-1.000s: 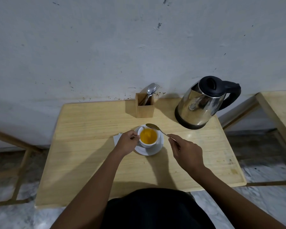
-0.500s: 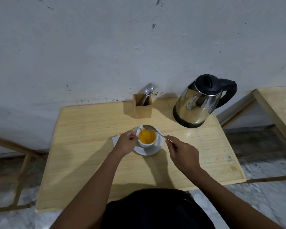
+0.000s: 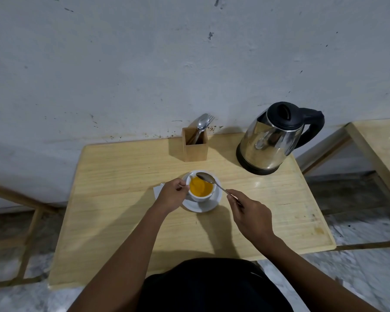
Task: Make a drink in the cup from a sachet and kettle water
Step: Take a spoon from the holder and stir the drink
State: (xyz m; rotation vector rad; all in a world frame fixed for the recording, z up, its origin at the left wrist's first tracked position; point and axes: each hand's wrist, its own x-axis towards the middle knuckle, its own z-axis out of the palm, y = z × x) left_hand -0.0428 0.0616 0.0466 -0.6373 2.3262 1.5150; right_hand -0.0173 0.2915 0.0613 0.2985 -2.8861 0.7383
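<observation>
A white cup [image 3: 203, 196] full of orange drink stands on a white saucer [image 3: 208, 204] in the middle of the wooden table [image 3: 122, 210]. My left hand [image 3: 172, 194] pinches the cup's handle on its left side. My right hand [image 3: 249, 213] grips the handle of a metal spoon [image 3: 209, 180], whose bowl hovers just above the far rim of the cup. A white sachet [image 3: 158, 189] pokes out from behind my left hand. The steel kettle [image 3: 273, 140] with a black lid and handle stands at the back right of the table.
A wooden cutlery holder [image 3: 195, 145] with a spoon and a fork stands at the back of the table against the grey wall. A second wooden table [image 3: 383, 145] begins at the right edge. Stone floor shows on both sides.
The spoon's bowl has shifted a little leftward, from past the cup's right rim to over the cup. My left hand has kept its hold on the cup handle. The camera has tilted slightly.
</observation>
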